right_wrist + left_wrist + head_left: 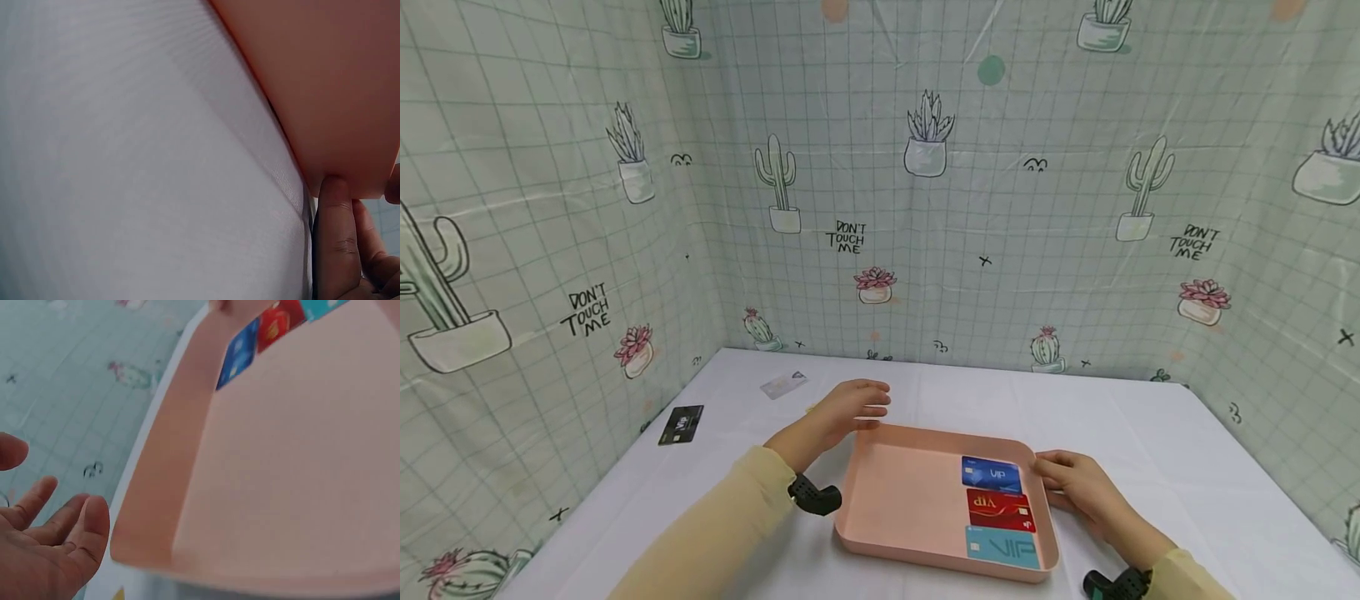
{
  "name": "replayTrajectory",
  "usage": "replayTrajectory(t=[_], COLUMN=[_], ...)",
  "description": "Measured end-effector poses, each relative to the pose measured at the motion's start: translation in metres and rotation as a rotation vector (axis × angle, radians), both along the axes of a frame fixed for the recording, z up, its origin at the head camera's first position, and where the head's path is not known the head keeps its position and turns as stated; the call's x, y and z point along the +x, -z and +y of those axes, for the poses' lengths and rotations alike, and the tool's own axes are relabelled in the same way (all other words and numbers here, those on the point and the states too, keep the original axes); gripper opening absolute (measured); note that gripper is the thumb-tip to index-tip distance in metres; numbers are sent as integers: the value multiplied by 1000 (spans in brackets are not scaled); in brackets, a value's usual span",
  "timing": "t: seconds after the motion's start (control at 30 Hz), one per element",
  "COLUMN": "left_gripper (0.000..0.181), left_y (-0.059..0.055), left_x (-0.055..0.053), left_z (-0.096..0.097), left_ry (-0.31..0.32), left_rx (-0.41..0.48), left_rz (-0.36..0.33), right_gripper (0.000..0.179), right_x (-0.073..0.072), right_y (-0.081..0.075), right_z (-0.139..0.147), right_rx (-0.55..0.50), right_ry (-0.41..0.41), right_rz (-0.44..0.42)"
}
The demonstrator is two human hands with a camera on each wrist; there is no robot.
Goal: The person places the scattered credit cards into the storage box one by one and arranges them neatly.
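Note:
A shallow pink tray [917,492] lies on the white table. Along its right side sit a blue VIP card [992,475], a red VIP card [1000,509] and a light teal VIP card [1002,546], one below another. My left hand [850,407] hovers by the tray's back left corner, fingers loosely spread and holding nothing; the left wrist view shows them just outside the wall. At the back right corner my right hand [1078,483] touches the tray's outer wall. In the right wrist view one straight finger [337,231] lies against that wall, with another fingertip near the rim.
To the left on the table lie a black card [681,425] and a pale, see-through card [783,385]. A small yellow piece [119,594] shows beside the tray, mostly hidden by my left hand in the head view. Cloth with cactus prints hangs around the table's back and sides.

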State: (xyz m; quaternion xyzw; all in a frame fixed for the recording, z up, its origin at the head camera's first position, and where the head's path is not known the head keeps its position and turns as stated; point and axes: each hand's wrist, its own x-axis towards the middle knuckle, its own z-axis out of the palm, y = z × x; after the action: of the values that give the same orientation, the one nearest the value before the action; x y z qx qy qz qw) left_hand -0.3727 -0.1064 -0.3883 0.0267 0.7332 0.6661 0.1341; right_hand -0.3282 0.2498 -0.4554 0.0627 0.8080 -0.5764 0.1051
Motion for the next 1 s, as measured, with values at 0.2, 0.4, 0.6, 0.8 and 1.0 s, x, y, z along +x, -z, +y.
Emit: replayTrajectory(t=[0.2,0.4,0.6,0.8,1.0], left_gripper=[46,46,44,49,54], left_y=[10,12,17,22,28], left_x=[-15,-24,-28,-27,-26], left_z=[-22,-38,-50,-60,-69], left_ry=[-80,-181,-238,-242,-210], left_rx=[-24,-79,-225,-575,-813], left_rz=[-32,-59,-41,121,220], right_gripper=[57,57,55,55,56], right_x=[-1,-2,-1,-2,-2], right_y=[0,-1,-2,-1,2], right_z=[1,1,1,2,2], right_rx=[-7,-20,-18,-18,-21], right_ry=[-1,3,3,3,14], right_rz=[10,1,4,6,-6])
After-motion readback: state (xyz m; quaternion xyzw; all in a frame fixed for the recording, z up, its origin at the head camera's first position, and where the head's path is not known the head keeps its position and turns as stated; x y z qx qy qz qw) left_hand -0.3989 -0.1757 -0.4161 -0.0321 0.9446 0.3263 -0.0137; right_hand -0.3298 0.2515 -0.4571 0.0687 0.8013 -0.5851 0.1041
